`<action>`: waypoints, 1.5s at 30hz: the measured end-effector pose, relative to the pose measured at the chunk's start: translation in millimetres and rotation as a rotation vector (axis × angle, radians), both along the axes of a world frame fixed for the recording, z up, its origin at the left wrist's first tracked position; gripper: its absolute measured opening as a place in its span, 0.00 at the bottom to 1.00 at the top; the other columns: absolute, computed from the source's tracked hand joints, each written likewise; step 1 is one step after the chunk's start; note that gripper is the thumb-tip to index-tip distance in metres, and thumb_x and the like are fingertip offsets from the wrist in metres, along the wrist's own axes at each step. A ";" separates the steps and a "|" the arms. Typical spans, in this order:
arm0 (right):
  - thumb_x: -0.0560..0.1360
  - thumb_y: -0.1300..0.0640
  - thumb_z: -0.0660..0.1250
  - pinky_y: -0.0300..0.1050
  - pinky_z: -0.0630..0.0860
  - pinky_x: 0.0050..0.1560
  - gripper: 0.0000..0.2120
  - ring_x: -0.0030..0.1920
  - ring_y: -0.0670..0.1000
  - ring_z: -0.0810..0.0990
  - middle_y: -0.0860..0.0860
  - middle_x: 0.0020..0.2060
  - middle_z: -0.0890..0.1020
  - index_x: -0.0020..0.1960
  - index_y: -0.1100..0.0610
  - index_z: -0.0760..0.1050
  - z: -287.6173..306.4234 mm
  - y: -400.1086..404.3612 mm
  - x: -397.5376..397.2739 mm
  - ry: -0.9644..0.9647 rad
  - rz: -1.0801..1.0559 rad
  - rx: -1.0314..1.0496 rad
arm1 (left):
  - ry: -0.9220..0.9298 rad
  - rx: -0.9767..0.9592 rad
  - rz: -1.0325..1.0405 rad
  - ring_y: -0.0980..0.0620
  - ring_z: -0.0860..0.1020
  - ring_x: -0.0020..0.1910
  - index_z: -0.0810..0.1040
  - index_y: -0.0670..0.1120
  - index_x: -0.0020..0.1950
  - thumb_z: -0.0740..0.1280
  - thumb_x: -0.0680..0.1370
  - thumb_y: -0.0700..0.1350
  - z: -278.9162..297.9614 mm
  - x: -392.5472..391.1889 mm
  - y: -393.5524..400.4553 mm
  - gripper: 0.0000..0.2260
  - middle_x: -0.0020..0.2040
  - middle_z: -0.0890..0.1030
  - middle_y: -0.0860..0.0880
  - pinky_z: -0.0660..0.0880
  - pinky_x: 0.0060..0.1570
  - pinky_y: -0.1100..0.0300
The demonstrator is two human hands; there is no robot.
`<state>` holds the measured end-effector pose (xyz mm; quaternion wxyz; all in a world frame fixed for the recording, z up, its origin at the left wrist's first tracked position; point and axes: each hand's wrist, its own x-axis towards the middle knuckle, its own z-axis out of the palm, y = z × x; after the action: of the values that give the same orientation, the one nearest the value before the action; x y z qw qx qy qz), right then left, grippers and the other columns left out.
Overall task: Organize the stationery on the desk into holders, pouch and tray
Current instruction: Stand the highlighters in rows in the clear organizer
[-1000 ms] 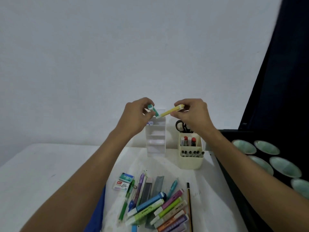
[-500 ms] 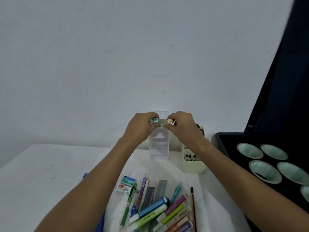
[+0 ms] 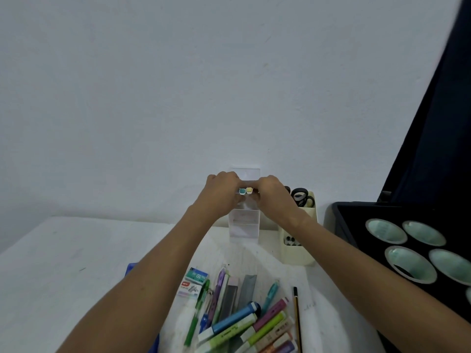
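Over the clear acrylic holder [image 3: 244, 226] at the back of the desk, my left hand [image 3: 220, 193] pinches a teal-capped marker [image 3: 241, 191] and my right hand [image 3: 271, 193] pinches a yellow-capped marker [image 3: 249, 191]. Both markers stand upright side by side with only their caps showing between my fingers. Their lower ends are hidden by my hands. A cream pen holder [image 3: 298, 253] with black scissors [image 3: 302, 196] stands just right of the clear one.
Near me lies a pile of highlighters [image 3: 237, 324], pens, a pencil [image 3: 296, 317], lead cases [image 3: 246, 289] and staple boxes [image 3: 196, 276]. A blue pouch edge [image 3: 131, 267] shows under my left forearm. A black tray [image 3: 356, 212] with round green wells sits at the right.
Both hands came down from mid-air to the clear holder. The two markers turned from slanted to upright, caps up, and now stand together.
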<state>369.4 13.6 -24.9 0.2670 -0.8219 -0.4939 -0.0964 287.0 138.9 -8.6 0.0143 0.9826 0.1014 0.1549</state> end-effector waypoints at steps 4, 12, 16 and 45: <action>0.75 0.61 0.64 0.52 0.74 0.45 0.15 0.39 0.54 0.69 0.55 0.34 0.77 0.55 0.44 0.79 -3.4 2.1 2.3 -0.028 -0.001 -0.004 | -0.019 0.030 -0.005 0.46 0.73 0.53 0.78 0.54 0.60 0.64 0.79 0.49 -5.5 2.1 0.6 0.10 0.53 0.77 0.48 0.66 0.51 0.54; 0.77 0.62 0.62 0.39 0.63 0.44 0.15 0.45 0.58 0.75 0.56 0.40 0.83 0.60 0.50 0.79 0.4 -4.9 -2.4 -0.026 0.013 0.011 | -0.163 -0.127 0.046 0.46 0.69 0.51 0.80 0.55 0.60 0.68 0.77 0.45 -20.0 1.9 -1.4 0.12 0.52 0.67 0.46 0.64 0.46 0.60; 0.77 0.63 0.61 0.40 0.63 0.42 0.18 0.45 0.56 0.73 0.57 0.39 0.81 0.62 0.49 0.77 -3.8 -1.9 -0.6 -0.080 -0.017 -0.027 | -0.201 -0.271 0.013 0.46 0.73 0.45 0.81 0.45 0.58 0.69 0.76 0.40 -22.9 3.2 -0.9 0.11 0.49 0.65 0.47 0.70 0.43 0.61; 0.76 0.58 0.67 0.38 0.70 0.55 0.17 0.54 0.49 0.77 0.53 0.59 0.79 0.64 0.58 0.75 -17.2 -46.3 -43.8 0.048 0.089 -0.197 | 0.005 -0.308 0.103 0.49 0.77 0.49 0.74 0.47 0.67 0.67 0.76 0.43 -37.1 -81.8 -5.9 0.18 0.58 0.79 0.45 0.72 0.52 0.59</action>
<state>325.6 -32.7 -42.1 0.2006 -0.8236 -0.5303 -0.0158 205.2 133.0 -45.6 0.1566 0.9627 0.1741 0.1355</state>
